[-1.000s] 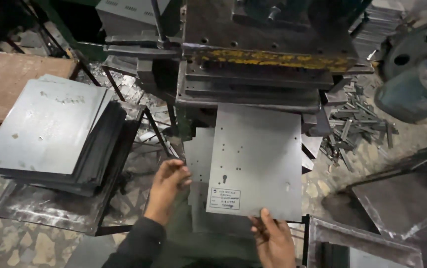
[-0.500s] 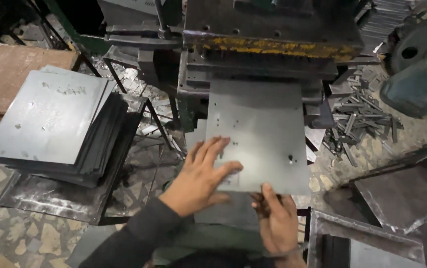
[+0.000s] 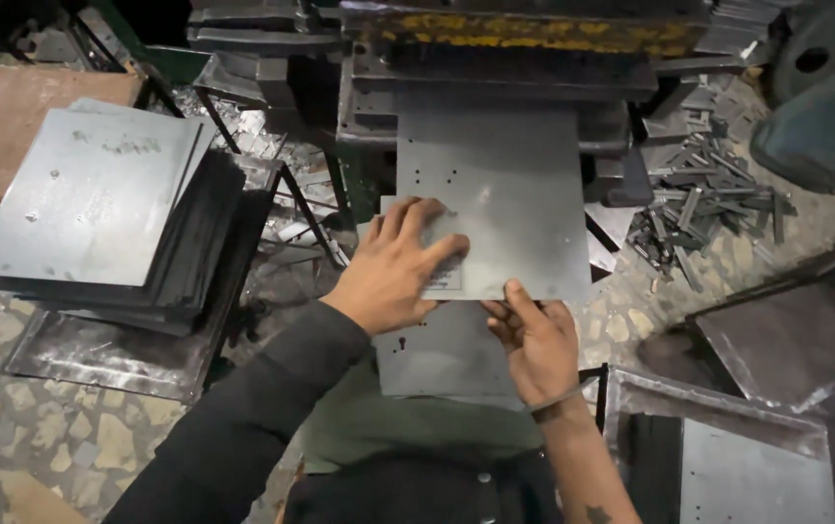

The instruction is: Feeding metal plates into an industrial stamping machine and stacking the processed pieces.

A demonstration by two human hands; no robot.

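Note:
A grey metal sheet [image 3: 500, 184] lies flat on the bed of a press machine [image 3: 495, 58], its far edge under the yellow-marked ram. My left hand [image 3: 393, 267] rests flat on the sheet's near left corner, fingers spread, over a small white label. My right hand [image 3: 534, 335] pinches the sheet's near edge between thumb and fingers. Another grey plate [image 3: 442, 354] lies beneath, nearer to me.
A tall stack of metal sheets [image 3: 97, 209] stands at the left on a tray. Scrap metal strips [image 3: 704, 199] are heaped at the right. More sheets lie in a tray [image 3: 728, 466] at the lower right. A wooden board [image 3: 10, 126] sits far left.
The sheet has slid further in under the ram. My left hand moved from the sheet's left edge onto its top surface. My right hand stays on the near edge.

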